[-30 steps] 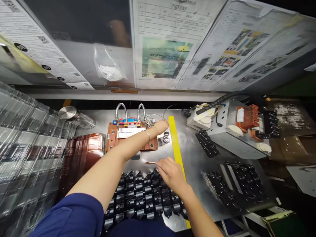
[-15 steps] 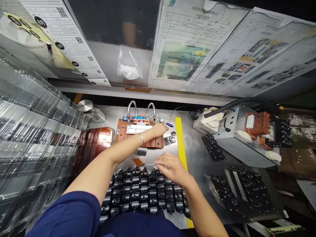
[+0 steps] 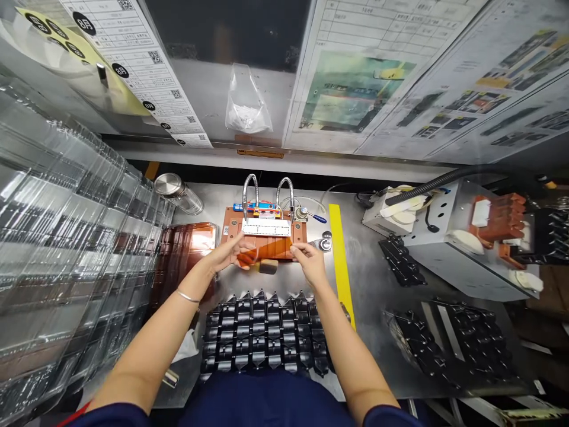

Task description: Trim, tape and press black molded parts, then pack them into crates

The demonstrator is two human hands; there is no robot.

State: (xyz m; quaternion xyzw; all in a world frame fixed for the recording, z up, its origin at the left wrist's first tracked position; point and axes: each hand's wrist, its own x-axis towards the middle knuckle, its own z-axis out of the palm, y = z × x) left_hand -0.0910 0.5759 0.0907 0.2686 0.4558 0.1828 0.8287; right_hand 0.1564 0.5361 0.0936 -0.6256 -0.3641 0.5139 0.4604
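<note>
Between my two hands an orange translucent sheet (image 3: pixel 269 247) is stretched, just in front of a white perforated strip (image 3: pixel 267 228) on a brown fixture (image 3: pixel 301 235). My left hand (image 3: pixel 226 254) pinches the sheet's left end. At its right end, the fingers of my right hand (image 3: pixel 306 256) are closed on it. Two bent metal tubes (image 3: pixel 250 188) arch over the strip from behind. A dark block (image 3: pixel 268 266) lies on the table below the sheet.
Rows of black parts (image 3: pixel 267 332) lie near my body. Stacked clear trays (image 3: pixel 66 237) and a lidded glass bottle (image 3: pixel 182 196) stand left. A yellow tape line (image 3: pixel 341 261) runs right of the fixture. Farther right is a grey metal box (image 3: pixel 466 267).
My left hand has drawn back from the fixture's right side to its left front. My right hand has moved up. The orange sheet has risen from the table and is now held between both hands.
</note>
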